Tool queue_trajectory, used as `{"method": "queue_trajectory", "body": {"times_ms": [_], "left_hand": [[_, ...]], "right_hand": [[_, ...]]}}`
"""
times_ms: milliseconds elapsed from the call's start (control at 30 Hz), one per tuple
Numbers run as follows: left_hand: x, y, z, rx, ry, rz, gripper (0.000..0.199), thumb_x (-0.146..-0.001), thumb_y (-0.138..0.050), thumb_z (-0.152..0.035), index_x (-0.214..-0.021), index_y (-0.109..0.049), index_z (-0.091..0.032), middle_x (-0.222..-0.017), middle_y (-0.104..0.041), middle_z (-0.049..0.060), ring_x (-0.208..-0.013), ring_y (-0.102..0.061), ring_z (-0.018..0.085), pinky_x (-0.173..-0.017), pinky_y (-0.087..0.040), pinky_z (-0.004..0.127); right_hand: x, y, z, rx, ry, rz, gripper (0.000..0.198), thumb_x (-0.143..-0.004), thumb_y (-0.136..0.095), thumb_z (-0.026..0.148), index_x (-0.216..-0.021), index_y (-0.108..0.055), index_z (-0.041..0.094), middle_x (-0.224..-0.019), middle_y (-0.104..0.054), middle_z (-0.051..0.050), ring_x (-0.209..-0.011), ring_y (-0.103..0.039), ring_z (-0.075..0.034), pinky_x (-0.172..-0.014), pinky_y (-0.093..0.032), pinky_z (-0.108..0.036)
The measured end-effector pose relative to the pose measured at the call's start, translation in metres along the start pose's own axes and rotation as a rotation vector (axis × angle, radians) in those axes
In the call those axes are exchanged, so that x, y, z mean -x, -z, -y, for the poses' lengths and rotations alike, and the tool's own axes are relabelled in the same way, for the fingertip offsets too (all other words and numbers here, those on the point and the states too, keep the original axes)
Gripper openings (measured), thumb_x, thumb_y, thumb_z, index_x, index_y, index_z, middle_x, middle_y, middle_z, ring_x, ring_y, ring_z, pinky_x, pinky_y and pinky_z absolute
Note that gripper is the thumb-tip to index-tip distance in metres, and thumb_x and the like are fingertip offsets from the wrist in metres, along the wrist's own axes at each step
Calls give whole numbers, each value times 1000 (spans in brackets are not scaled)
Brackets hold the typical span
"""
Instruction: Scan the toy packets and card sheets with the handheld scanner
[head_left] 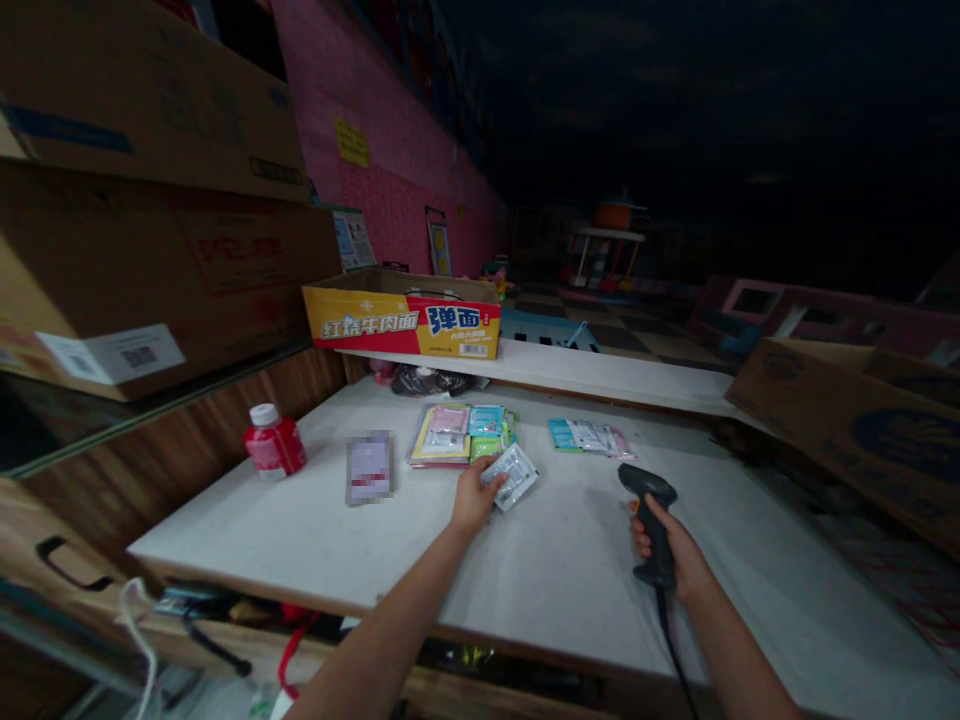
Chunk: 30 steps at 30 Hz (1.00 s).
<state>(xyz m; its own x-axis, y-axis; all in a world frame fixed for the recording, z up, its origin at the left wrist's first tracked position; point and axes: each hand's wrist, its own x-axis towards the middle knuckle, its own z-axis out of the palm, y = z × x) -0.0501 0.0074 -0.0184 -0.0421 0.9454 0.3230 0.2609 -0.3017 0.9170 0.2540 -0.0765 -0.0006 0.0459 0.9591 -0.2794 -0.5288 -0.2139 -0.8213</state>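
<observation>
My left hand (476, 495) is closed on the edge of a silvery-white flat packet (514, 477), held tilted over the white counter. Just behind it lies a stack of colourful flat packets (442, 435), with yellow, pink, blue and green ones showing. Wrapped round the handle of a dark handheld barcode scanner (654, 530) is my right hand (679, 550); a cable runs down from the handle. The scanner's head points leftward. Beyond it, to its upper left, sits a smaller group of blue, white and pink packets (592, 437).
A red bottle with a white cap (274, 443) and a blurred-out flat item (370, 468) stand on the counter's left. An open noodle carton (405, 318) rests on the raised back ledge (600, 375). Cardboard boxes (150, 230) pile at left; another box (862, 420) is at right.
</observation>
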Motion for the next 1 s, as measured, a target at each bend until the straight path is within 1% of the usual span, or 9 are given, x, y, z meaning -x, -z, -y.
{"method": "queue_trajectory", "body": {"times_ms": [67, 133, 233, 367, 533, 700, 800, 900, 1000], "left_hand": [[-1, 0, 1, -31, -12, 21, 31, -72, -64, -33, -97, -66, -15, -92, -72, 7, -84, -65, 23, -78, -51, 35], [0, 0, 1, -57, -22, 19, 29, -73, -64, -32, -98, -66, -16, -93, -72, 6, -85, -65, 23, -80, -50, 35], [1, 0, 0, -84, -21, 5, 29, -74, -63, -31, -98, -66, -17, -94, -72, 6, -88, -65, 23, -81, -50, 35], [3, 0, -4, -130, -34, 17, 27, -74, -61, -30, -97, -66, -17, -95, -72, 6, -89, -65, 23, -82, -50, 35], [3, 0, -7, -184, -39, 29, 26, -76, -58, -30, -97, -65, -17, -92, -71, 6, -83, -66, 22, -77, -51, 34], [1, 2, -10, -172, -40, 47, 24, -75, -60, -30, -94, -65, -18, -90, -72, 4, -86, -65, 21, -79, -50, 32], [1, 3, -11, -163, -30, 59, 24, -76, -59, -32, -95, -64, -18, -92, -71, 5, -89, -64, 22, -82, -50, 34], [1, 2, -10, -122, -36, 72, 32, -77, -59, -33, -105, -60, -18, -100, -69, 6, -93, -63, 23, -85, -49, 36], [1, 1, -7, -51, -47, 135, 37, -81, -55, -37, -113, -53, -19, -100, -67, 6, -92, -63, 21, -83, -49, 35]], "right_hand": [[12, -13, -2, 209, 3, 36, 39, -73, -72, 51, -88, -57, 18, -52, -52, 5, -36, -42, -7, -32, -32, -16], [27, -25, -4, 397, -16, 114, 42, -74, -69, 54, -93, -57, 19, -53, -53, 5, -35, -42, -8, -31, -32, -18], [49, -40, -7, 582, -33, 228, 46, -73, -67, 57, -97, -54, 19, -54, -55, 6, -35, -44, -9, -31, -33, -19], [67, -50, -7, 707, -33, 275, 46, -73, -64, 60, -89, -51, 19, -53, -54, 6, -34, -42, -8, -32, -34, -20], [72, -50, -4, 764, -25, 289, 44, -74, -64, 60, -81, -50, 19, -53, -53, 5, -35, -44, -8, -33, -35, -21], [69, -48, -6, 679, -43, 264, 49, -69, -67, 62, -87, -51, 19, -53, -54, 5, -34, -44, -9, -31, -32, -21], [57, -41, -5, 545, -38, 248, 48, -70, -69, 60, -90, -53, 19, -54, -55, 5, -34, -44, -9, -31, -32, -20], [33, -23, -1, 303, -15, 168, 45, -72, -69, 58, -90, -56, 19, -53, -53, 5, -35, -41, -7, -32, -31, -18], [7, 2, 5, -23, 21, 109, 41, -71, -73, 53, -86, -57, 18, -54, -50, 6, -38, -40, -6, -33, -33, -16]]}}
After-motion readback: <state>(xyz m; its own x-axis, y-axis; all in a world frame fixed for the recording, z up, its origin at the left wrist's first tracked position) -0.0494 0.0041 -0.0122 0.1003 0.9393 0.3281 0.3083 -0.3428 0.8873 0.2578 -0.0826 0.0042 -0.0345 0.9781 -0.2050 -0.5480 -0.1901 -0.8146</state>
